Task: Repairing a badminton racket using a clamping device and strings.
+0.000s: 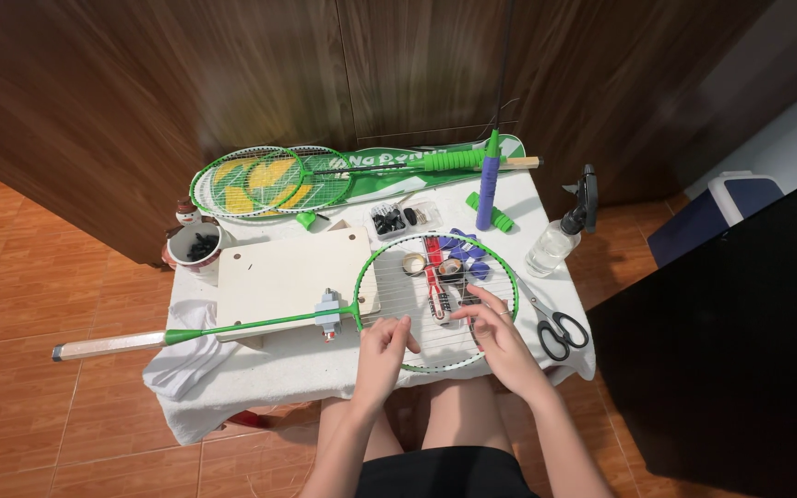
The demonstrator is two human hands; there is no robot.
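Mug (pixel 200 247) holding dark bits stands at the table's (pixel 279 369) far left, beside a pale wooden board (pixel 288 277). Near it, a green racket (pixel 435 300) lies flat, its handle pointing left, its strung head at the near middle. On that head, the left hand (pixel 382 346) rests with fingers curled and pinching the strings, while the right hand (pixel 491 323) spreads loosely over them, fingertips touching the strings. Scissors (pixel 555 327) lie just right, a spray bottle (pixel 560 235) farther off.
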